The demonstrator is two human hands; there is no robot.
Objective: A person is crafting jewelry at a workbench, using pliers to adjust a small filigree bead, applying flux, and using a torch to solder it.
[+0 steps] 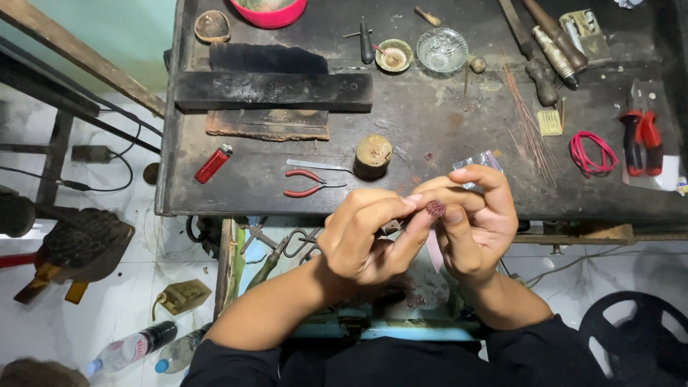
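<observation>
Just off the tabletop's front edge, my left hand and right hand meet, both grips pinching a small reddish bead ball between fingertips; red pliers lie beyond my left hand.

Perhaps clear plastic packet behind fingers.

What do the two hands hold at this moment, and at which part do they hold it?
Both hands pinch a small, round, dark red beaded piece at its edges: left hand fingertips on its left side, right hand fingertips on its right.
</observation>
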